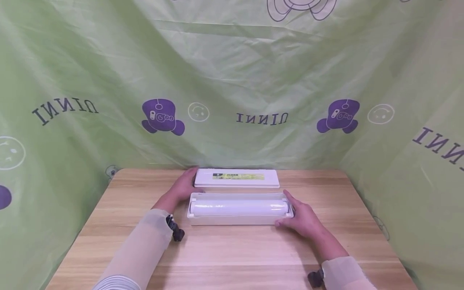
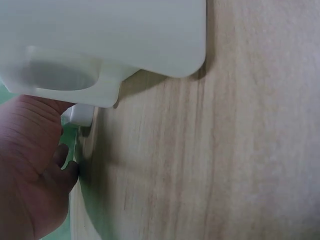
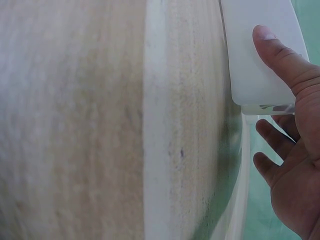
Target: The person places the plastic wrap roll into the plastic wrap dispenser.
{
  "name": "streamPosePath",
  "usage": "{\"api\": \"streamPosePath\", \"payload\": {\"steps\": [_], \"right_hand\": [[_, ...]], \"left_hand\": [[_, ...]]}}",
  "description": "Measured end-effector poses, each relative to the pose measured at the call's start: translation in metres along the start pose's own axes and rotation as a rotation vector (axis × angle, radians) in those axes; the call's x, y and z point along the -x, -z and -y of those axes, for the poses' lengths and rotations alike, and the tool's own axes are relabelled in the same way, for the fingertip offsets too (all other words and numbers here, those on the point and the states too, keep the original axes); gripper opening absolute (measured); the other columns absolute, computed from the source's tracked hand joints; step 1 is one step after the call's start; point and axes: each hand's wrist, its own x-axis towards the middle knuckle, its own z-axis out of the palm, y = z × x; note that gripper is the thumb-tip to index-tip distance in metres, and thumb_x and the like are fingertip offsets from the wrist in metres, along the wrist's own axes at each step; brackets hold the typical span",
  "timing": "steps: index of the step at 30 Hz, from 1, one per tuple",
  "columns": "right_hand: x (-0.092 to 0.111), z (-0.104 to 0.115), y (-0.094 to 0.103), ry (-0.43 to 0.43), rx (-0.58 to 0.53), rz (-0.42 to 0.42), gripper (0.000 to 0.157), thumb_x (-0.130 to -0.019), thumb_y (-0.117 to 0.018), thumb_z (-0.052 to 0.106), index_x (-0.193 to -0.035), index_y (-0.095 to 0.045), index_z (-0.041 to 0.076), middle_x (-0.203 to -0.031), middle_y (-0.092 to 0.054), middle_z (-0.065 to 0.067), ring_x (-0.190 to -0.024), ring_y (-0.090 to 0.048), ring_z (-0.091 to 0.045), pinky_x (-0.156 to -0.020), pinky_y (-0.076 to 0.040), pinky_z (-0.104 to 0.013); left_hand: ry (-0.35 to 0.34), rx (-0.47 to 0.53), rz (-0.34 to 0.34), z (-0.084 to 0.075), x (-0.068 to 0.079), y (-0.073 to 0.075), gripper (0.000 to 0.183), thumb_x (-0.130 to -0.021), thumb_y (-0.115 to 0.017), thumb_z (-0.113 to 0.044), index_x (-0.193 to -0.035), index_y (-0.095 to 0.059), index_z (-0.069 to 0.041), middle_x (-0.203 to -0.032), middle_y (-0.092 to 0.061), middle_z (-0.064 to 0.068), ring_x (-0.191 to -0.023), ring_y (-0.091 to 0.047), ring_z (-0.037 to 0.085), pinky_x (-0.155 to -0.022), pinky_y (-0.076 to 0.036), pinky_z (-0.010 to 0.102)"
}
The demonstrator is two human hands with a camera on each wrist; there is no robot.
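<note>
A long white box (image 1: pixel 232 220) without its lid stands crosswise on the table, with a roll of shiny cling film (image 1: pixel 235 208) inside. My right hand (image 1: pixel 304 219) grips the box's right end, its thumb on the front wall and fingers behind. The right wrist view shows that thumb (image 3: pixel 280 55) flat against the box wall (image 3: pixel 255 75). Behind the box lies its white lid (image 1: pixel 235 183), bearing a yellow-green label. At the lid's left end, my left hand (image 1: pixel 182 186) holds it between thumb and fingers. In the left wrist view the box (image 2: pixel 165 35) hides part of this hand (image 2: pixel 35 150).
The wooden table (image 1: pixel 232 253) ends at a green patterned curtain (image 1: pixel 232 80), which also hangs on both sides. The lid lies near the table's back edge. Small black devices sit at the left wrist (image 1: pixel 175 229) and right wrist (image 1: pixel 316 278).
</note>
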Motion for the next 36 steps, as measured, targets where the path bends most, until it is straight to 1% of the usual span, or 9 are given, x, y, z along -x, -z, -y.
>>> {"api": "streamPosePath", "payload": {"steps": [5,12,15,21,24,31,36], "right_hand": [[0.000,-0.001,-0.001,-0.005,-0.002,0.003,0.122,-0.057,-0.089,0.057,-0.157,-0.027,0.024,-0.142,-0.049,-0.022,-0.131,-0.046,-0.037,-0.109,-0.037,-0.051],[0.002,-0.002,-0.003,-0.031,-0.001,0.015,0.123,-0.056,-0.089,0.058,-0.157,-0.025,0.027,-0.144,-0.047,-0.022,-0.132,-0.045,-0.038,-0.109,-0.036,-0.052],[0.002,-0.001,-0.004,-0.028,-0.006,0.012,0.123,-0.057,-0.089,0.056,-0.157,-0.025,0.025,-0.144,-0.048,-0.022,-0.132,-0.045,-0.038,-0.109,-0.036,-0.052],[0.001,0.001,-0.004,-0.023,-0.005,0.007,0.122,-0.057,-0.090,0.056,-0.157,-0.027,0.023,-0.143,-0.049,-0.021,-0.131,-0.046,-0.036,-0.108,-0.037,-0.052],[0.001,0.001,-0.003,-0.024,-0.008,0.004,0.122,-0.057,-0.090,0.056,-0.157,-0.027,0.023,-0.143,-0.049,-0.022,-0.131,-0.047,-0.036,-0.108,-0.037,-0.052],[0.001,-0.001,-0.004,-0.012,0.001,-0.003,0.122,-0.057,-0.089,0.058,-0.157,-0.026,0.026,-0.143,-0.049,-0.021,-0.130,-0.047,-0.036,-0.109,-0.037,-0.051],[0.001,-0.002,-0.003,-0.014,0.002,-0.012,0.122,-0.057,-0.089,0.057,-0.157,-0.027,0.025,-0.142,-0.050,-0.021,-0.130,-0.048,-0.036,-0.109,-0.037,-0.052]], "left_hand": [[0.008,-0.012,0.010,0.000,-0.003,-0.003,0.114,-0.069,-0.089,-0.034,-0.155,-0.021,-0.003,-0.158,-0.025,0.020,-0.142,-0.027,0.039,-0.117,-0.021,0.051],[-0.002,-0.026,0.037,0.001,-0.011,-0.007,0.115,-0.068,-0.089,-0.037,-0.156,-0.022,-0.004,-0.158,-0.026,0.018,-0.142,-0.028,0.037,-0.117,-0.022,0.047],[-0.004,-0.040,0.044,0.002,-0.012,-0.008,0.117,-0.068,-0.089,-0.039,-0.156,-0.021,-0.004,-0.158,-0.024,0.019,-0.142,-0.027,0.039,-0.117,-0.022,0.050],[0.024,-0.049,0.061,0.004,-0.015,-0.009,0.122,-0.066,-0.089,-0.045,-0.157,-0.018,-0.007,-0.160,-0.021,0.016,-0.143,-0.025,0.038,-0.117,-0.021,0.050],[0.021,-0.043,0.068,0.002,-0.016,-0.009,0.123,-0.064,-0.089,-0.046,-0.157,-0.018,-0.006,-0.160,-0.020,0.017,-0.143,-0.025,0.039,-0.117,-0.020,0.051],[-0.003,-0.061,0.064,-0.002,-0.020,-0.008,0.122,-0.063,-0.091,-0.044,-0.155,-0.022,-0.001,-0.158,-0.024,0.020,-0.141,-0.028,0.040,-0.116,-0.023,0.051],[-0.003,-0.045,0.059,-0.005,-0.024,-0.008,0.123,-0.060,-0.092,-0.043,-0.154,-0.025,-0.002,-0.158,-0.024,0.019,-0.141,-0.028,0.039,-0.116,-0.023,0.051]]}}
